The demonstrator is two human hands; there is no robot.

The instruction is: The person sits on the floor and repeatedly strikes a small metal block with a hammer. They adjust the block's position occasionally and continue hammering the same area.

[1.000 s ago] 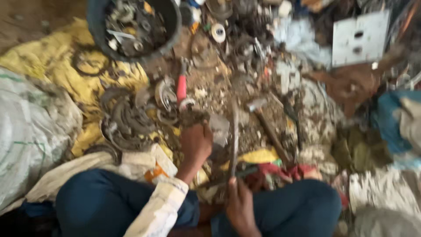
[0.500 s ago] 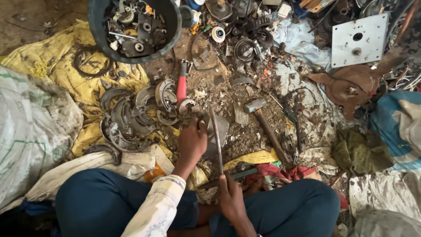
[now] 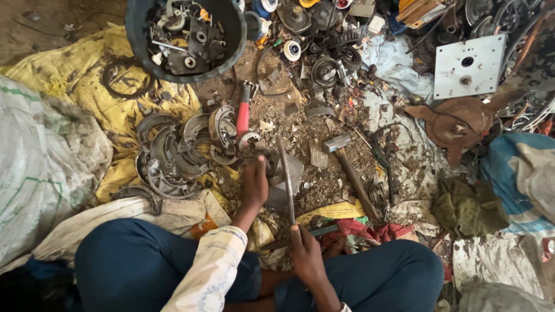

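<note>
The right hand (image 3: 305, 253) gripped a long metal rod (image 3: 286, 176), now swung upright from its earlier tilt. The left hand (image 3: 255, 184) had closed on a grey metal piece (image 3: 289, 173) beneath it.

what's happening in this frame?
A person sits on the ground among metal scrap. The right hand grips a long metal rod by its lower end, tip angled onto a small part on a flat metal piece. The left hand steadies that part. A hammer lies unused to the right; a red-handled tool and curved metal shoes lie to the left.
</note>
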